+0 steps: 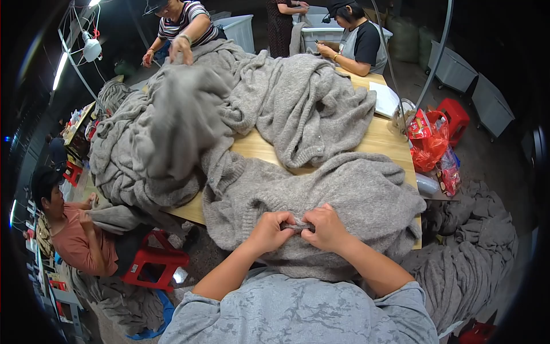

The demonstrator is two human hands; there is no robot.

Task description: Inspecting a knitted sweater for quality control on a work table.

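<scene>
A grey-brown knitted sweater (349, 192) lies spread over the near edge of the table, its front part hanging toward me. My left hand (273, 231) pinches a fold of its knit between thumb and fingers. Close beside it, my right hand (325, 228) grips the same fold, thumbs facing each other. A short gathered strip of fabric shows between the two hands. Whether it is a seam or an edge I cannot tell. Ribbing runs along the sweater's left side.
More grey knitwear (312, 109) is heaped across the wooden table (258, 147). Across it, a person in stripes (189, 23) lifts a blurred garment (186, 109). Others sit at the far right and left. A red bag (429, 143) hangs at the right edge; knitwear (467, 264) lies piled below.
</scene>
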